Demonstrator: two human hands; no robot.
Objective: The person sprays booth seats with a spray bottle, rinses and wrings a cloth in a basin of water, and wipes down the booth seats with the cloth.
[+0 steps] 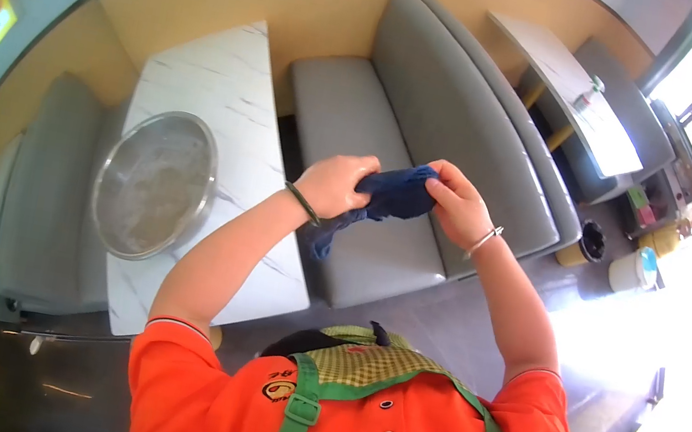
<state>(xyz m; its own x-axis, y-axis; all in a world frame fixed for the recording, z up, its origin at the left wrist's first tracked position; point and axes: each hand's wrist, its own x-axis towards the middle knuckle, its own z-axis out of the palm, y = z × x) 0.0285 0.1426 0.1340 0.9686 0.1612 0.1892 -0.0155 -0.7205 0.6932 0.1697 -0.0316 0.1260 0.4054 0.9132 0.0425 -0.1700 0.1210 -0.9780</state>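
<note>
A dark blue cloth [398,192] is stretched between my two hands, above the grey bench seat. My left hand [337,185] is closed in a fist around one end, and a loose tail of the cloth hangs below it. The fingers and thumb of my right hand [457,204] pinch the other end. To the left of my hands, a round metal basin [199,144] with cloudy liquid in it stands on the white marble-patterned table [206,62].
A grey padded bench [342,109] with a high back lies just beyond my hands. Another table [555,54] with a spray bottle [589,92] stands at the far right. A white bucket [631,271] and a dark-lined bin [583,244] are on the floor.
</note>
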